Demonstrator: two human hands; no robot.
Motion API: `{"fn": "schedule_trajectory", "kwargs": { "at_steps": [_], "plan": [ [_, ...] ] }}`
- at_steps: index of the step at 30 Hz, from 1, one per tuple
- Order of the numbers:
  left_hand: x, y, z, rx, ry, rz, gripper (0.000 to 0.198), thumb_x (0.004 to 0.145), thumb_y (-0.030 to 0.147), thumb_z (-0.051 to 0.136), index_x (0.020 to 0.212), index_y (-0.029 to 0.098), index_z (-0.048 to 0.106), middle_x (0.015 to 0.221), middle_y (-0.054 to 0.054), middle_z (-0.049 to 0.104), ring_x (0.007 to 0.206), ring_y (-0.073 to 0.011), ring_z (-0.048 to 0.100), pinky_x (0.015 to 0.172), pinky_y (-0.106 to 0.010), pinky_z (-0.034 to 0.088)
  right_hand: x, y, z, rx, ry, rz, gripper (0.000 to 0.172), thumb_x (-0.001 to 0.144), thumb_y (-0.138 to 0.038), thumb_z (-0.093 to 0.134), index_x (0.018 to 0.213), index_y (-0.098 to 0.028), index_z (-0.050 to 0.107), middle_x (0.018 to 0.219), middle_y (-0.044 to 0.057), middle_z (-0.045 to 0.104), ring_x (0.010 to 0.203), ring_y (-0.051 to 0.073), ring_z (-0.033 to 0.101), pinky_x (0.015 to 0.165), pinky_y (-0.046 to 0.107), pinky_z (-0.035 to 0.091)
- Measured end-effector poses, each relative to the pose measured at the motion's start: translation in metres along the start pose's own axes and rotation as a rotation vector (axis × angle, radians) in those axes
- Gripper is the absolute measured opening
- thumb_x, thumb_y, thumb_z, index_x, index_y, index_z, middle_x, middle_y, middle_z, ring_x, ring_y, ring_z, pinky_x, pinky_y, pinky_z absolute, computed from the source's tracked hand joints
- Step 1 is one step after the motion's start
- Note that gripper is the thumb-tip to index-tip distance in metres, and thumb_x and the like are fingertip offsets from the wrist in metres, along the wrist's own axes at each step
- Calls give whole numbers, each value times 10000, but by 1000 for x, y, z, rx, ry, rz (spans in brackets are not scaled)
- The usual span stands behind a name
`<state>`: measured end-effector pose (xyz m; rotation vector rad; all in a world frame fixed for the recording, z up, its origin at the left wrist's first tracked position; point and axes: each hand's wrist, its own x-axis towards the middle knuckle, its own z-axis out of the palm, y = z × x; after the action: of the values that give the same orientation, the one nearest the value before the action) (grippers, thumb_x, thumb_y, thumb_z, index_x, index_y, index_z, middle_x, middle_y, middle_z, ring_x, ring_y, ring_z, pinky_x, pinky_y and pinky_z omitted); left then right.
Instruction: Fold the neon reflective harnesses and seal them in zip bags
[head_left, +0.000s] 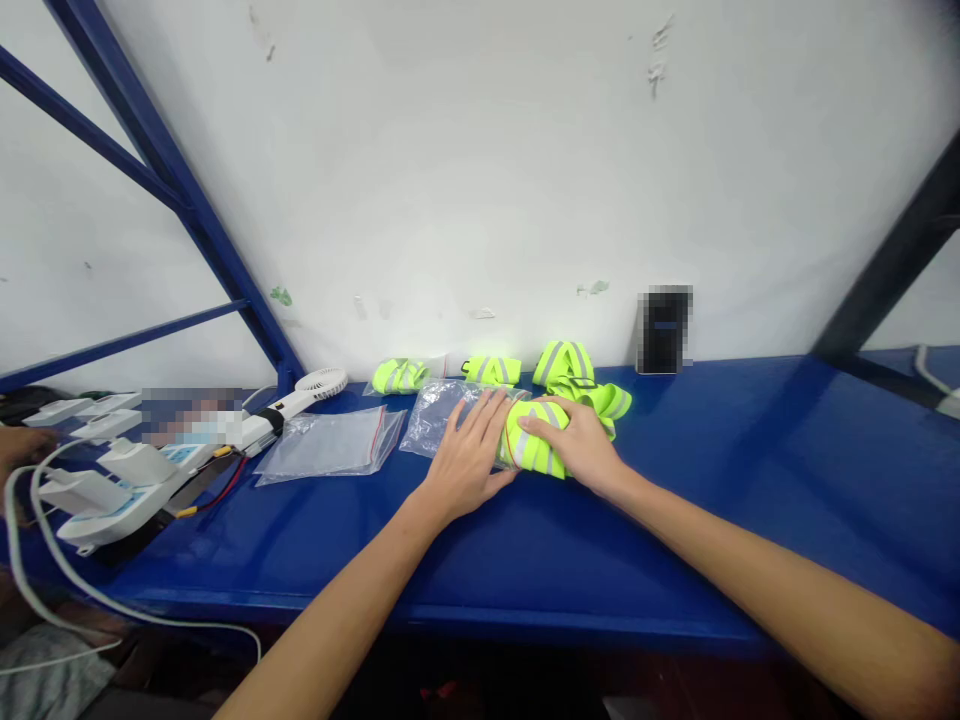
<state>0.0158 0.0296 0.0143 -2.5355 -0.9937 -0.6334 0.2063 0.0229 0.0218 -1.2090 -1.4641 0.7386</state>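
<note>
My right hand (581, 440) is closed around a folded bundle of fluorescent yellow reflective strap (536, 445) with silver stripes, thumb on top. The bundle sits at the red-lined mouth of a clear zip bag (431, 415); its left end appears to be partly inside. My left hand (472, 450) lies on the bag with fingers stretched out, its thumb close to the bag's mouth. Just behind my right hand is a loose heap of the same yellow strap (566, 365).
Against the wall are another folded strap bundle (491, 370) and a bagged one (400, 376). Flat clear bags (330, 445) lie to the left, near a white handheld fan (319, 385) and a power strip (124, 510) with cables. A dark, blurred-out phone-like object (664, 330) leans at the right. The blue table's front edge (525, 620) is nearest me.
</note>
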Motion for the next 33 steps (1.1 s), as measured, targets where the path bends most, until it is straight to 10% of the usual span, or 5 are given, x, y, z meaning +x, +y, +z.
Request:
{"fn": "schedule_trajectory", "kwargs": {
  "at_steps": [9, 22, 33],
  "plan": [
    [2, 5, 6, 132, -49, 94, 700, 908, 408, 433, 1478, 73, 203, 1537, -151, 258, 1452, -256, 143, 1162, -503, 86, 3, 9, 7, 38, 51, 90, 368, 713, -430, 673, 921, -127, 674, 862, 75, 698, 785, 223, 624, 717, 330, 469],
    [1, -1, 2, -96, -95, 59, 883, 775, 343, 650, 1494, 141, 178, 1547, -156, 237, 1432, -290, 208, 1157, -465, 170, 1, -2, -8, 699, -460, 346, 343, 644, -139, 632, 978, -212, 658, 1043, 24, 691, 1022, 223, 604, 934, 361, 434],
    [4, -1, 2, -42, -55, 192, 807, 847, 458, 554, 1464, 66, 213, 1505, -204, 308, 1440, -292, 179, 1166, -480, 176, 1, 4, -2, 590, -482, 179, 423, 666, -177, 718, 1084, -207, 662, 1070, 32, 688, 1022, 217, 604, 971, 369, 409]
  ]
}}
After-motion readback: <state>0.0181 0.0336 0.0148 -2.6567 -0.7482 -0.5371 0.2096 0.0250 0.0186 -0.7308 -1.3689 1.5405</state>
